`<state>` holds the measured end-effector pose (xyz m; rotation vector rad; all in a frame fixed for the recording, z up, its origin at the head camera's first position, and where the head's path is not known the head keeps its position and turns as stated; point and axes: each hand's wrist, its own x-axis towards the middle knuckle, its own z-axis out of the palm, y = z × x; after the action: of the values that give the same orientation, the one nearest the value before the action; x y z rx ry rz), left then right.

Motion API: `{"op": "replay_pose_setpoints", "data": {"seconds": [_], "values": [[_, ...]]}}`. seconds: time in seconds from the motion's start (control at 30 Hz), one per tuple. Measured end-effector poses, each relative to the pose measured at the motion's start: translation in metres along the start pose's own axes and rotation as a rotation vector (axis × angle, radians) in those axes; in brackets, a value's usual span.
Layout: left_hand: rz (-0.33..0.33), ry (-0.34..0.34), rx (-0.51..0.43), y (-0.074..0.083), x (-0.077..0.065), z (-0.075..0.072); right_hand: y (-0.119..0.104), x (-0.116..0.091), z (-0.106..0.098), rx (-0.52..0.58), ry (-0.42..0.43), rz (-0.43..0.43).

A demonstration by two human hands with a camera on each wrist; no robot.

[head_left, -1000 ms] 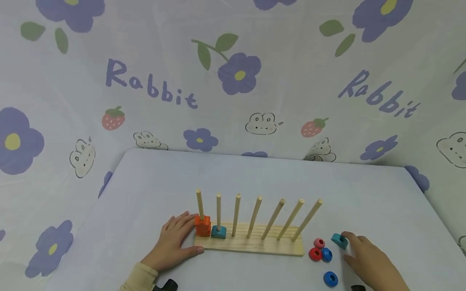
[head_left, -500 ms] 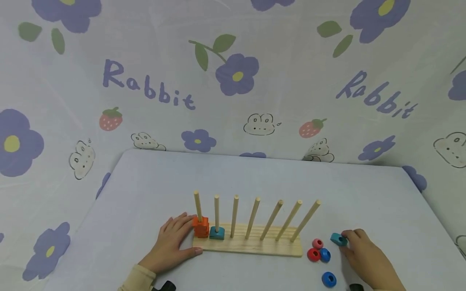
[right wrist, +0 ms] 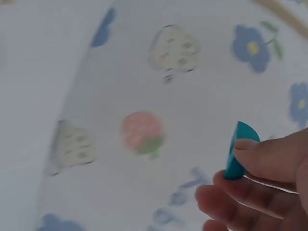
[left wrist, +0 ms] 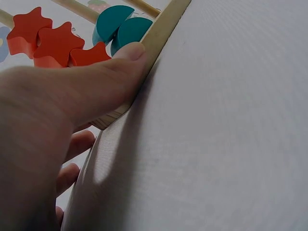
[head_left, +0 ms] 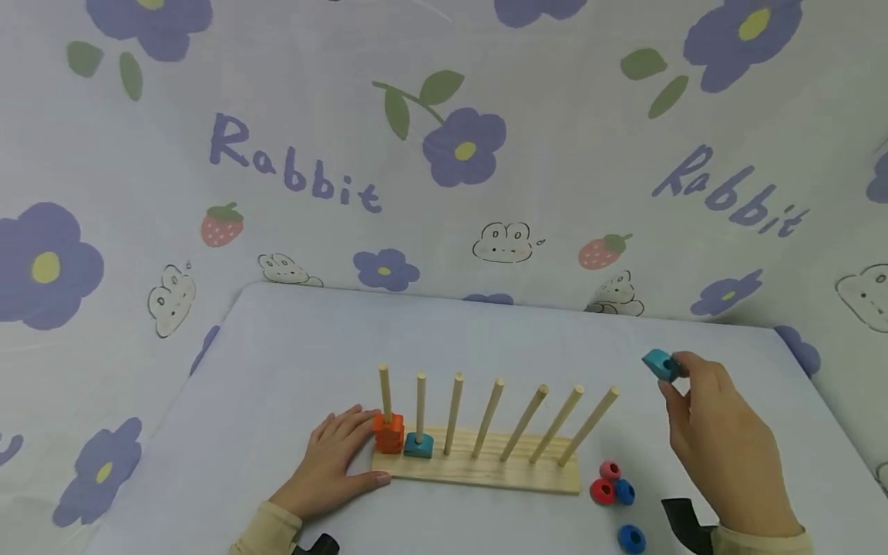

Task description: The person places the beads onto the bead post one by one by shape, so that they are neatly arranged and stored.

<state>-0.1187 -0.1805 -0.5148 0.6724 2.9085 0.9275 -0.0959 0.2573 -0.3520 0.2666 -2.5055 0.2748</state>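
My right hand [head_left: 728,439] pinches a teal half-round wooden bead [head_left: 662,364] between thumb and fingers, raised above the right of the table. The right wrist view shows that teal half-round bead [right wrist: 240,149] edge-on. At the board's left end my left hand [head_left: 336,466] holds the wooden peg board [head_left: 486,474], thumb on its front edge, fingers around the far corner. Orange star beads [head_left: 388,434] are stacked on the leftmost peg. Teal half-round beads [head_left: 418,445] sit on the second peg; the left wrist view shows two teal half-rounds [left wrist: 134,34]. The other pegs are bare.
Right of the board, a pink bead [head_left: 610,470], a red bead [head_left: 602,492] and a blue bead [head_left: 625,492] cluster together. Another blue bead [head_left: 631,539] lies nearer. Several upright pegs [head_left: 523,422] rise from the board. Printed cloth [head_left: 416,208] hangs behind the white table [head_left: 333,331].
My right hand has gripped the teal half-round bead and lifted it up and away from the table near the loose beads. My left hand stays at the board's left end.
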Motion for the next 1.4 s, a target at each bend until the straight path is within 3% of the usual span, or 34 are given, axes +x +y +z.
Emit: {"op": "replay_pose_setpoints", "data": {"seconds": [0.17,0.37,0.53,0.63,0.9,1.13,1.4], "values": [[-0.003,-0.009,0.004,-0.001,0.0,0.001,-0.051,0.028,-0.022,0.076,0.121,-0.094],[0.003,0.006,0.005,-0.002,0.001,0.0,-0.109,0.053,-0.025,0.257,0.214,-0.305],[0.005,0.012,0.002,-0.001,0.0,0.0,-0.138,0.06,-0.012,0.358,0.132,-0.385],[0.003,0.014,-0.008,-0.002,-0.001,0.001,-0.149,0.06,0.0,0.395,0.07,-0.401],[0.015,0.015,0.016,-0.002,-0.001,0.003,-0.17,0.052,0.021,0.384,0.054,-0.435],[0.015,0.031,0.007,-0.002,-0.003,0.006,-0.179,0.042,0.027,0.298,-0.036,-0.451],[0.01,0.043,0.005,0.0,-0.008,0.011,-0.179,0.031,0.029,0.178,-0.056,-0.494]]}}
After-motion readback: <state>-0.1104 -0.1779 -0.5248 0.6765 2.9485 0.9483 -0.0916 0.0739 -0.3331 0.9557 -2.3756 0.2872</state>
